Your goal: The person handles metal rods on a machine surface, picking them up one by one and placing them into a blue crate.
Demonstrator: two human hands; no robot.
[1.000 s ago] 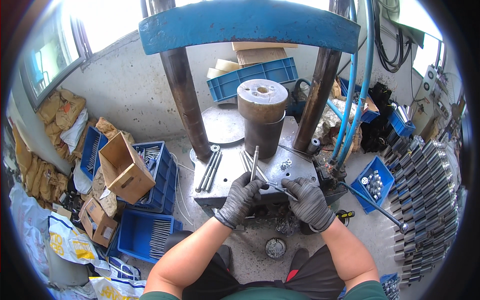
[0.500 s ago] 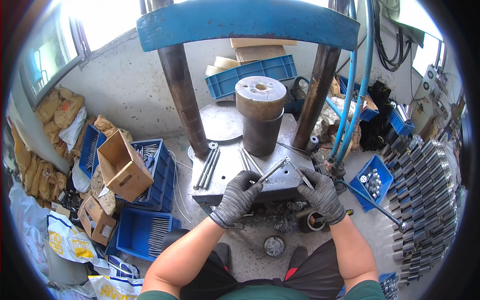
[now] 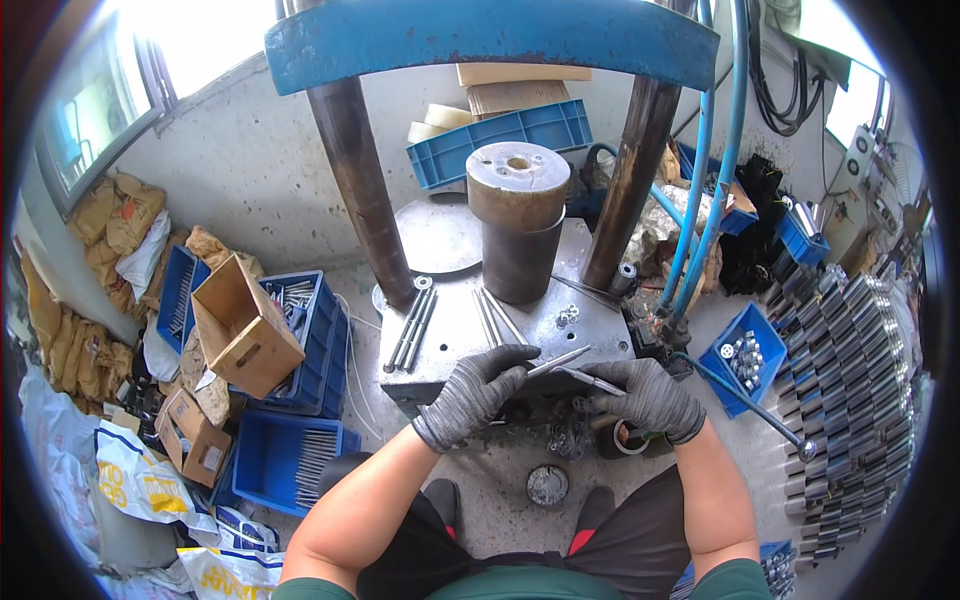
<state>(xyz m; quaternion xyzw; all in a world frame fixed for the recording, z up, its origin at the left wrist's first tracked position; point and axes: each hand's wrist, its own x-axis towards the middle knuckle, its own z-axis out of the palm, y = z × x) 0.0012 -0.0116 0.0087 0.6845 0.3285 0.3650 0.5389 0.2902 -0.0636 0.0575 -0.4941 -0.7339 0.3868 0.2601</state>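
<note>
My left hand (image 3: pixel 474 396), in a grey knitted glove, is closed round a slim metal rod (image 3: pixel 562 360) that points to the right. My right hand (image 3: pixel 652 398), gloved alike, grips a second metal rod (image 3: pixel 588 379) that points left. The two rods meet or overlap between my hands, just over the front edge of the steel press table (image 3: pixel 460 350); I cannot tell whether they touch. A few small metal rings (image 3: pixel 567 317) lie on the table beyond them. More rods (image 3: pixel 411 327) lie at the table's left, and others (image 3: pixel 497 317) by the thick steel cylinder (image 3: pixel 518 225).
A blue crossbeam (image 3: pixel 490 38) spans two steel columns (image 3: pixel 360 190). Left on the floor are a blue crate with rods (image 3: pixel 270 465), a wooden box (image 3: pixel 245 315) and sacks. At right are a bin of metal parts (image 3: pixel 745 360), a ball-ended lever (image 3: pixel 806 451) and stacked metal tubes (image 3: pixel 850 390).
Both rods have tipped from steep to flatter angles, and their ends have come together. My right hand has turned inward, and the small rings on the table show more plainly.
</note>
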